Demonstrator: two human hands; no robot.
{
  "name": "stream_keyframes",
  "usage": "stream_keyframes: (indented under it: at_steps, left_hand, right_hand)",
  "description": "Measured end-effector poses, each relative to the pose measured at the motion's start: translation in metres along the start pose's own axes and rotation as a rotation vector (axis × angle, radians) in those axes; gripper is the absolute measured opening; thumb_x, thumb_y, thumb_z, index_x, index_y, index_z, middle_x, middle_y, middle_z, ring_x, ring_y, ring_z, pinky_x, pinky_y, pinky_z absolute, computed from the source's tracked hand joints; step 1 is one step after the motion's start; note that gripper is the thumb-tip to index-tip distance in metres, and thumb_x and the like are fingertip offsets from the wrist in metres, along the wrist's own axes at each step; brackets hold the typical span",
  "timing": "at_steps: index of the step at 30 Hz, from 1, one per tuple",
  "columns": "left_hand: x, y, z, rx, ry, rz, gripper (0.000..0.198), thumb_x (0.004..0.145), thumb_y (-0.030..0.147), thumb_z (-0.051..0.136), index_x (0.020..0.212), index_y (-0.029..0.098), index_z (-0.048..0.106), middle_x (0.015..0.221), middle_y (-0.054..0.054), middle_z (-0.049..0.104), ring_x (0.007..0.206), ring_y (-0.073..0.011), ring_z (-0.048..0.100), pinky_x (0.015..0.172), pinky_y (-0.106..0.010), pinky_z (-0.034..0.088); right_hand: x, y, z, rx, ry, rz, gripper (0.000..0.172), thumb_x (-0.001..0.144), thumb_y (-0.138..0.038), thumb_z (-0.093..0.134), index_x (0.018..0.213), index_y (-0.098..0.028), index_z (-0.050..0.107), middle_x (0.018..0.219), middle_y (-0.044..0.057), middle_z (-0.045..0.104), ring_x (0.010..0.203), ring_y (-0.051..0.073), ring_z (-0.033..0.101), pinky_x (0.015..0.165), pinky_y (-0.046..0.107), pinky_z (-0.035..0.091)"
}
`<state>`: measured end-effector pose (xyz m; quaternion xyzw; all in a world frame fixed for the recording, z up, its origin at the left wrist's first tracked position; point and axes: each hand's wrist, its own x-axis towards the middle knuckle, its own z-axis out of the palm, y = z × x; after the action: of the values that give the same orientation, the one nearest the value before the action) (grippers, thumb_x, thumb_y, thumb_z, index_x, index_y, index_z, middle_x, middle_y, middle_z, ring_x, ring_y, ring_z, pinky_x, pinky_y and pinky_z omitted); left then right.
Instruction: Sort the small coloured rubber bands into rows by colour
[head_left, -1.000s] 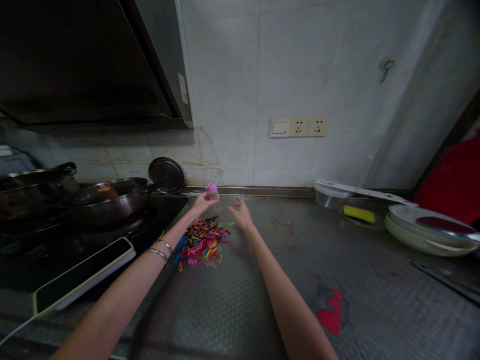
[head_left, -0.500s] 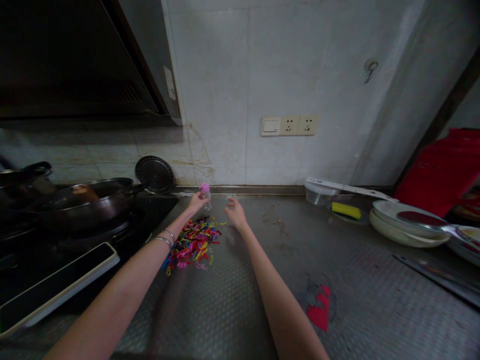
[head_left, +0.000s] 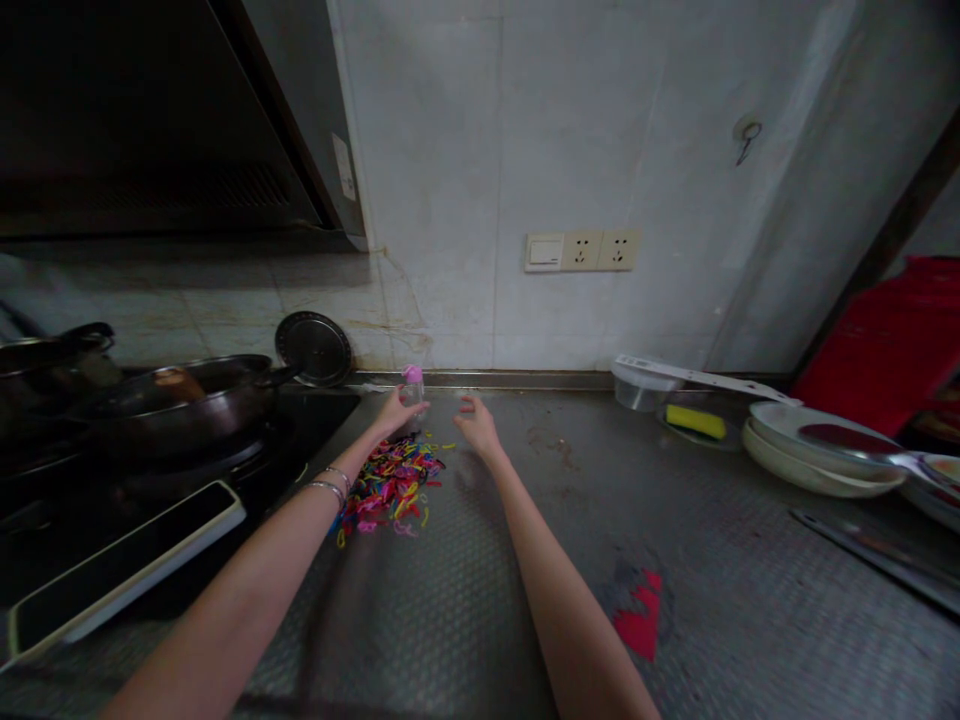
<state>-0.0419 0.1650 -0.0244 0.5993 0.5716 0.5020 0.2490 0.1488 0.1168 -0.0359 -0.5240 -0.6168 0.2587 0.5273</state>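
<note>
Pink tops the small bottle (head_left: 414, 381) that my left hand (head_left: 391, 411) curls around, thumb on one side and fingers on the other; whether they press on it I cannot tell from here. My right hand (head_left: 478, 428) is empty, fingers loosely parted, beside the bottle but not touching it. The bottle looks upright, towards the back of the counter (head_left: 427, 600), just beyond the pile of coloured loops (head_left: 391, 480). To manage it well, I'd want a low, light hold, since the clear body may flex, with my right fingers bracing the opposite side. My left wrist should ride high, as the bracelets (head_left: 328, 484) could snag loops. Farther left is the black hob (head_left: 330, 412) with a pan (head_left: 236, 410); well off to the right lies a yellow sponge (head_left: 695, 421).
</note>
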Motion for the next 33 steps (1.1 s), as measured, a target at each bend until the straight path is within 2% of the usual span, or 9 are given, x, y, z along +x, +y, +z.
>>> stream_keyframes:
  at_steps: [3, 8, 11, 13, 18, 23, 28, 33]
  left_hand:
    - [-0.011, 0.010, -0.004, 0.025, 0.143, 0.039, 0.066, 0.057, 0.040, 0.068, 0.113, 0.013, 0.045, 0.102, -0.012, 0.055, 0.094, -0.0225, 0.052, 0.080, -0.033, 0.040]
    - [-0.029, 0.035, -0.009, -0.018, 0.360, 0.175, 0.038, 0.067, 0.035, 0.060, 0.099, 0.016, 0.053, 0.095, -0.006, 0.058, 0.092, -0.0187, 0.053, 0.083, -0.031, 0.039]
    - [-0.046, 0.052, -0.007, -0.040, 0.393, 0.232, 0.026, 0.074, 0.035, 0.050, 0.092, 0.016, 0.056, 0.089, -0.005, 0.061, 0.086, -0.0172, 0.055, 0.080, -0.029, 0.041]
    - [-0.059, 0.063, -0.003, -0.017, 0.302, 0.256, 0.026, 0.077, 0.035, 0.045, 0.086, 0.016, 0.059, 0.086, -0.005, 0.062, 0.084, -0.0175, 0.056, 0.079, -0.028, 0.041]
    - [-0.091, 0.086, 0.009, 0.078, -0.053, 0.321, 0.025, 0.076, 0.034, 0.045, 0.077, 0.015, 0.063, 0.086, -0.005, 0.064, 0.087, -0.0190, 0.056, 0.080, -0.028, 0.040]
    - [-0.120, 0.091, 0.025, 0.324, -0.408, 0.445, 0.025, 0.074, 0.031, 0.048, 0.084, 0.016, 0.064, 0.092, -0.007, 0.063, 0.089, -0.0199, 0.056, 0.084, -0.029, 0.039]
    - [-0.143, 0.080, 0.041, 0.446, -0.581, 0.497, 0.032, 0.075, 0.033, 0.047, 0.100, 0.017, 0.060, 0.106, -0.007, 0.060, 0.100, -0.0197, 0.053, 0.090, -0.029, 0.036]
    - [-0.154, 0.072, 0.046, 0.507, -0.647, 0.527, 0.039, 0.076, 0.033, 0.046, 0.110, 0.016, 0.055, 0.117, -0.010, 0.054, 0.107, -0.0206, 0.049, 0.094, -0.031, 0.033]
  right_hand:
    - [-0.001, -0.007, -0.002, -0.007, 0.014, -0.010, 0.038, 0.062, -0.018, 0.053, 0.100, -0.015, 0.052, 0.088, 0.005, 0.061, 0.076, 0.013, 0.056, 0.072, 0.025, 0.044]
    - [-0.002, -0.021, -0.013, -0.131, 0.030, -0.017, 0.017, 0.064, -0.018, 0.050, 0.079, -0.016, 0.057, 0.079, 0.003, 0.062, 0.076, 0.013, 0.056, 0.072, 0.023, 0.042]
    - [-0.005, -0.025, -0.033, -0.311, -0.018, 0.075, 0.012, 0.066, -0.020, 0.049, 0.072, -0.017, 0.059, 0.075, 0.004, 0.063, 0.073, 0.015, 0.057, 0.067, 0.023, 0.042]
    - [-0.009, -0.026, -0.051, -0.438, -0.027, 0.130, 0.013, 0.067, -0.020, 0.050, 0.074, -0.018, 0.060, 0.076, 0.006, 0.063, 0.074, 0.016, 0.058, 0.066, 0.024, 0.041]
    - [-0.035, -0.019, -0.105, -0.658, -0.052, 0.153, 0.019, 0.072, -0.020, 0.048, 0.085, -0.019, 0.061, 0.085, 0.007, 0.064, 0.079, 0.016, 0.058, 0.066, 0.023, 0.040]
    - [-0.073, 0.000, -0.153, -0.794, -0.087, 0.105, 0.023, 0.074, -0.018, 0.045, 0.091, -0.017, 0.062, 0.094, 0.009, 0.062, 0.087, 0.017, 0.055, 0.071, 0.023, 0.039]
    - [-0.107, 0.015, -0.188, -0.911, -0.075, 0.105, 0.024, 0.074, -0.019, 0.044, 0.086, -0.014, 0.064, 0.093, 0.011, 0.061, 0.089, 0.019, 0.053, 0.072, 0.024, 0.038]
    - [-0.122, 0.016, -0.203, -0.954, -0.071, 0.083, 0.026, 0.076, -0.020, 0.043, 0.089, -0.014, 0.064, 0.097, 0.011, 0.060, 0.093, 0.019, 0.051, 0.076, 0.025, 0.037]
